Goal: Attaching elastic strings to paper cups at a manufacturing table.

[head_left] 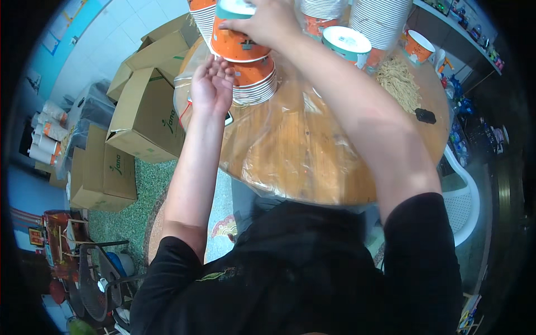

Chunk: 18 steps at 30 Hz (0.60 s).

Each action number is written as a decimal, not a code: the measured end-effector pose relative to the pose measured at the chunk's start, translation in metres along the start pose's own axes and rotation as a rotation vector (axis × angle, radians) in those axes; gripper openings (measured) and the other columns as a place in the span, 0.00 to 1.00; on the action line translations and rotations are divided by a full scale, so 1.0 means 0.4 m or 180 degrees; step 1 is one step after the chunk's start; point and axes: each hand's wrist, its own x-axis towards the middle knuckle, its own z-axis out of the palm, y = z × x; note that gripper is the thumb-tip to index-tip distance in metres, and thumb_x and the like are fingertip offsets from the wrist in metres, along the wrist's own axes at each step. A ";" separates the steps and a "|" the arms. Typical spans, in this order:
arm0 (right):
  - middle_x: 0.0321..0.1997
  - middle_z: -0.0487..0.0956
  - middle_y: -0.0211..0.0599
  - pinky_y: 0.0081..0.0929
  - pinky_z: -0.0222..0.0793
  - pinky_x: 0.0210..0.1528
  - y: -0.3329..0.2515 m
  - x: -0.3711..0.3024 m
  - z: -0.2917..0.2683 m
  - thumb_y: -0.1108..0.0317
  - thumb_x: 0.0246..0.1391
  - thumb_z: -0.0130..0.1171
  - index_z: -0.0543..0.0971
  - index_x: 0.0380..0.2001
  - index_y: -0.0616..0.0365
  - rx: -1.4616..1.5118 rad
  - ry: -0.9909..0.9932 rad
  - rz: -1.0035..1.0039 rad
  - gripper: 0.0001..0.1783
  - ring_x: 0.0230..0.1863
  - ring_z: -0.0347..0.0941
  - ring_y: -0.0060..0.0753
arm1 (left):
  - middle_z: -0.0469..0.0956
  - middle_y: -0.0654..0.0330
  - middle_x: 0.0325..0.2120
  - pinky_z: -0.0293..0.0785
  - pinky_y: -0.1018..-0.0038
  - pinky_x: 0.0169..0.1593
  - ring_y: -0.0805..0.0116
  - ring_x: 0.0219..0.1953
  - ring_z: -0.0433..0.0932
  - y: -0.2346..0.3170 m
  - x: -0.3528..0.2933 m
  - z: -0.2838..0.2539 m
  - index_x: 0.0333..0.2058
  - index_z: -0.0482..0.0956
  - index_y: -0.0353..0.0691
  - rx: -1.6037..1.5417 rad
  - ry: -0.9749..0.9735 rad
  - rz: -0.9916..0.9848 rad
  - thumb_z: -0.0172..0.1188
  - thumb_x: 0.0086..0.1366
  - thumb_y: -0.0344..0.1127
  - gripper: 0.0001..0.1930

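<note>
Person stands at a round wooden table (290,162) covered w/ clear plastic sheet, both arms stretched fwd over it. Right hand (267,22) is up top, fingers curled down over an orange paper bowl (237,46), gripping it at the rim w/ a teal-and-white lid (233,8) just under the palm. Can't quite tell if the fingers press the lid or only the bowl's edge, the hand hides that bit. The bowl sits on a short stack of same orange bowls (255,81), rims showing as white rings, near the table's far-left edge.

Left hand (212,84) is just beside that stack, on its left, palm open & turned up/inward, fingers loosely together, holding nothing. Fingertips near the lower edge of the held bowl, touching or not I can't say. Under the wrist there's a small flat thing, prob. a phone (228,118), lying on the table.

Further right: another lidded orange bowl (346,42), teal-and-white lid on top, and behind it tall stacks of white-ringed bowls (379,19). One open orange bowl (419,47) stands apart at the far right. A heap of pale noodles (399,81) lies straight on the plastic, w/ a small black object (425,115) near it.

Left of the table on the green speckled floor: several brown cardboard boxes (145,111), some flaps open. White plastic chair (463,206) at the right side.
</note>
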 end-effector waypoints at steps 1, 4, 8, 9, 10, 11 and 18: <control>0.66 0.81 0.60 0.49 0.71 0.74 -0.012 0.009 0.023 0.41 0.50 0.82 0.85 0.60 0.64 -0.0022 -0.0261 0.0091 0.44 0.69 0.76 0.61 | 0.83 0.56 0.43 0.82 0.65 0.49 0.63 0.44 0.82 -0.005 -0.003 -0.022 0.51 0.78 0.35 -0.0046 0.0125 -0.0025 0.60 0.79 0.35 0.10; 0.67 0.81 0.57 0.51 0.70 0.74 0.009 0.036 0.088 0.37 0.52 0.78 0.85 0.60 0.61 -0.0312 -0.1091 0.0157 0.44 0.70 0.75 0.60 | 0.83 0.55 0.43 0.83 0.65 0.50 0.61 0.44 0.83 -0.029 -0.030 -0.078 0.55 0.75 0.36 -0.0063 0.0471 -0.0149 0.59 0.79 0.35 0.12; 0.71 0.81 0.52 0.49 0.65 0.80 0.132 -0.055 0.193 0.23 0.56 0.69 0.84 0.65 0.61 -0.0983 -0.0995 0.0014 0.53 0.78 0.69 0.55 | 0.82 0.55 0.46 0.83 0.66 0.50 0.63 0.46 0.82 -0.071 -0.099 -0.123 0.56 0.74 0.38 0.0083 0.0806 -0.0309 0.61 0.78 0.38 0.14; 0.74 0.78 0.52 0.48 0.62 0.82 0.160 -0.065 0.196 0.23 0.57 0.68 0.85 0.63 0.62 -0.0917 -0.1092 0.0042 0.52 0.80 0.66 0.56 | 0.83 0.58 0.46 0.81 0.66 0.50 0.65 0.46 0.82 -0.094 -0.117 -0.130 0.56 0.74 0.39 0.0173 0.0932 -0.0245 0.61 0.79 0.40 0.15; 0.74 0.77 0.53 0.47 0.63 0.83 0.155 -0.070 0.194 0.27 0.58 0.71 0.80 0.69 0.64 -0.0964 -0.1269 -0.0200 0.53 0.79 0.68 0.55 | 0.83 0.58 0.46 0.81 0.67 0.50 0.66 0.45 0.82 -0.102 -0.141 -0.157 0.55 0.75 0.40 0.0363 0.0829 -0.0266 0.60 0.80 0.41 0.14; 0.74 0.77 0.53 0.47 0.63 0.83 0.152 -0.080 0.187 0.27 0.58 0.71 0.80 0.69 0.64 -0.0941 -0.1288 -0.0201 0.53 0.79 0.68 0.55 | 0.84 0.59 0.46 0.80 0.67 0.50 0.67 0.44 0.82 -0.116 -0.166 -0.180 0.55 0.75 0.40 0.0553 0.0717 -0.0298 0.60 0.80 0.41 0.14; 0.61 0.83 0.62 0.50 0.76 0.68 0.072 -0.091 -0.109 0.47 0.50 0.81 0.84 0.56 0.64 -0.1045 -0.0627 0.0550 0.38 0.64 0.80 0.65 | 0.82 0.57 0.46 0.81 0.66 0.55 0.65 0.47 0.83 -0.257 -0.374 -0.172 0.57 0.78 0.36 0.3509 -0.0585 0.0308 0.68 0.74 0.30 0.16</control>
